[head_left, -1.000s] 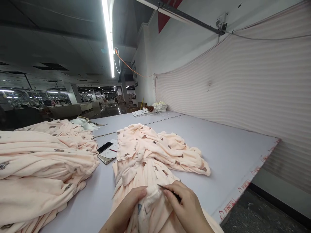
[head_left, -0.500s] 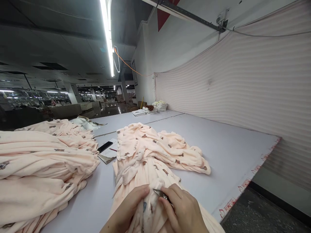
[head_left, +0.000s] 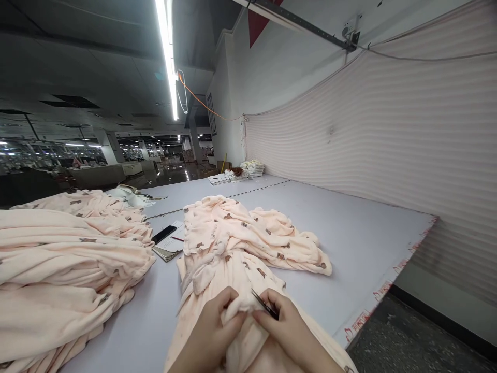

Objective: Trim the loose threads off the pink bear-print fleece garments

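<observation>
A peach fleece robe [head_left: 236, 230] with small brown animal prints lies across the table toward me. My left hand [head_left: 212, 326] is closed on a bunched fold of its cloth, thumb and fingers pinched together. In my right hand [head_left: 287, 326] is a pair of thread snips [head_left: 264, 304], the dark pointed blades directed up and left beside the fold. The right fingertips also touch the cloth next to my left hand. A belt-like grey-white strip [head_left: 205, 274] lies loosely knotted on the robe just beyond.
A large heap of the same peach fleece [head_left: 73, 259] fills the left side. Between the piles lie a phone [head_left: 164, 234] and a notebook [head_left: 170, 252] with a pen. Folded cloth [head_left: 252, 168] is stacked at the far end of the table [head_left: 349, 238], beside a striped curtain [head_left: 373, 145].
Both hands have turned the cloth, so a pale bunched edge now faces up between them. The snips have swung to point more upward. The view has shifted slightly.
</observation>
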Action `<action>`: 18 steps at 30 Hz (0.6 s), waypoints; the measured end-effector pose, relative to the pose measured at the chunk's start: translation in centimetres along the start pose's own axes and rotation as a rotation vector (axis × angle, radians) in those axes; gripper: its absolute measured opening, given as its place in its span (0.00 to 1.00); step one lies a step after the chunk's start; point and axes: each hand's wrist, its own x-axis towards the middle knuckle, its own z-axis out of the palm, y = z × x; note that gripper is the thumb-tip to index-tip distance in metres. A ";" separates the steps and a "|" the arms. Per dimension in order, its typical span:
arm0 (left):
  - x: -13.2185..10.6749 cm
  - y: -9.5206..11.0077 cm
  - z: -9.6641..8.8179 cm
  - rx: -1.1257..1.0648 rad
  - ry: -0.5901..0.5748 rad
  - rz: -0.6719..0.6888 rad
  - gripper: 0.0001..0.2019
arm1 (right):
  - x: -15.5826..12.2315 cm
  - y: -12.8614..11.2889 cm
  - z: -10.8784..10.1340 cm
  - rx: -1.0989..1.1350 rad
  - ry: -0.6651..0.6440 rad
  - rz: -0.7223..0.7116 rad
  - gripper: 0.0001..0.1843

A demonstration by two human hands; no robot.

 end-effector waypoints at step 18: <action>1.7 -0.2 2.2 0.786 -0.181 0.162 0.05 | -1.6 2.4 -1.6 0.236 0.133 0.070 0.16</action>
